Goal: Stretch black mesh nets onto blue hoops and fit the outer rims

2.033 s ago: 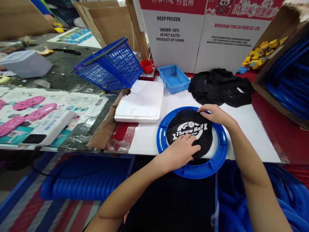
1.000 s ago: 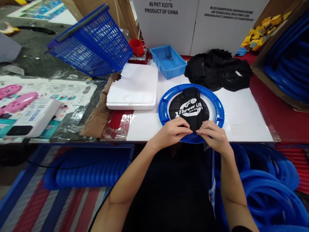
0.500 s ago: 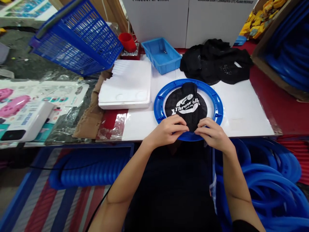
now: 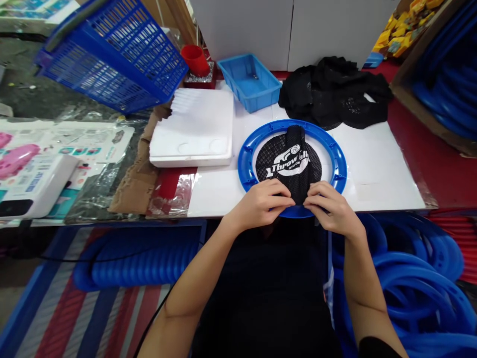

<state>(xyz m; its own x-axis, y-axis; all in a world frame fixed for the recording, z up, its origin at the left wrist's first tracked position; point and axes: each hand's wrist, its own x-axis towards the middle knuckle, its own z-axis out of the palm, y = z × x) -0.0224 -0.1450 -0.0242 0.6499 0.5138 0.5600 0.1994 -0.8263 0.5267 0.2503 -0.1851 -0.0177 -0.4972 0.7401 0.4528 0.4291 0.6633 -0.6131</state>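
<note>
A blue plastic ring (image 4: 338, 166) lies on the white board (image 4: 376, 186) at the table's front edge. Inside it rests a round black mesh cloth (image 4: 274, 154) with white "Throw" lettering and a fold running down its right half. My left hand (image 4: 270, 199) pinches the near edge of the mesh between thumb and fingers. Close beside it, my right hand (image 4: 328, 204) pinches the same edge a little further right. Both hands are over the near part of the ring and hide some of it.
Behind the ring are a pile of black mesh cloth (image 4: 335, 94), a light blue tray (image 4: 251, 84) and a white foam block (image 4: 197, 129). A blue basket (image 4: 115, 54) leans at left. More blue rings (image 4: 413, 293) are stacked below the table at right.
The mesh print looks slightly flatter and more of its lettering shows. Both hands keep their pinch at the near edge, with only a slight shift to the right.
</note>
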